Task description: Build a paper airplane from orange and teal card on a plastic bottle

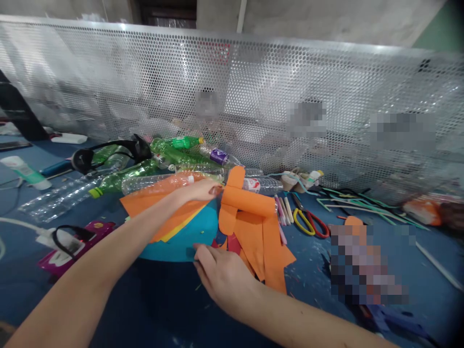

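Note:
My right hand (pixel 228 278) pinches the near edge of a blue paper sheet (pixel 195 232), fingers closed. Farther away, my left hand (pixel 201 190) reaches over the stack with its fingers closed at the sheet's far end; what they grip is partly hidden. Orange paper (pixel 139 205) and a strip of yellow paper (pixel 183 224) lie on the blue sheet, partly behind my left forearm. Just right of my left fingers lies an orange paper roll (pixel 250 202) with rounded orange flaps. Cut orange paper pieces (pixel 270 246) spread below it, with some red scraps (pixel 234 244).
Several plastic bottles (pixel 155 181) lie behind the paper, before a perforated metal screen (pixel 163 82). To the right are markers (pixel 283 210), yellow-and-red-handled scissors (pixel 310 223) and thin cords (pixel 362 200). A magenta power strip (pixel 94 232) sits left; a blurred patch covers something at right.

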A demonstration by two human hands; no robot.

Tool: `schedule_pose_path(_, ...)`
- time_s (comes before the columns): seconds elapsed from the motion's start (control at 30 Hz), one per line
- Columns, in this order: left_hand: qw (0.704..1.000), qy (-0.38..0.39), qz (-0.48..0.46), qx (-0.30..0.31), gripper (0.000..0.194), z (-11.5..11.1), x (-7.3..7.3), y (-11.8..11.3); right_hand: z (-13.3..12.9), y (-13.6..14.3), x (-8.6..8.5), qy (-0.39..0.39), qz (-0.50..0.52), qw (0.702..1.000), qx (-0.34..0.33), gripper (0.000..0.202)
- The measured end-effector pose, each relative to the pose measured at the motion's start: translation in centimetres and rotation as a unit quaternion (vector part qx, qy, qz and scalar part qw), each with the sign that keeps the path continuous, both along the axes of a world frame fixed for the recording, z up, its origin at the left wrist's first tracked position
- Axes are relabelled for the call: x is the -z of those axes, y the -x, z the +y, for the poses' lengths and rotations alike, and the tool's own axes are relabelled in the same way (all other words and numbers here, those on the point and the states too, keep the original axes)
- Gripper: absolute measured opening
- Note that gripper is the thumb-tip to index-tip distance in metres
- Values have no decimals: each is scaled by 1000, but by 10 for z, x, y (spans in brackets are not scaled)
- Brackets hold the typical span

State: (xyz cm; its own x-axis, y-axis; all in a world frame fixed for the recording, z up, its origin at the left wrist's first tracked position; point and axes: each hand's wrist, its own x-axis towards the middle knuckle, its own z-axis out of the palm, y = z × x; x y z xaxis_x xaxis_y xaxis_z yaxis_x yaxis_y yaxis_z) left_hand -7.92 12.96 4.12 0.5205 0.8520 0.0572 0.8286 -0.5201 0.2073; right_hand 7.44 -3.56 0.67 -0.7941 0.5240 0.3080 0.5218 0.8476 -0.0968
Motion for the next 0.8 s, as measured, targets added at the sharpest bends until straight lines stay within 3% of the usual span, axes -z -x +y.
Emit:
schedule_pose_path(0.17,997,-7,7,-72,78,0,18,13,1,1,3,2,19,1000,-17,14)
schedule_pose_path(0.27,995,40,49,-73,93,-2,18,22,0,2,1,43,10,999,-12,10)
schedule_pose_path(0.37,992,83,82,-53,84,-3,14,28,-3,1,0,48,30,998,-27,14)
schedule_pose_path(0.53,990,90,98,-41,64,-1,14,30,-8,-2,-1,34,70,996,-43,24)
schedule_pose_path(0.63,990,88,105,-45,64,2,16,29,-10,-2,-3,33,91,994,-48,18)
schedule_pose_path(0.8,989,95,109,-42,69,6,15,29,-14,-5,3,-34,97,990,-94,15)
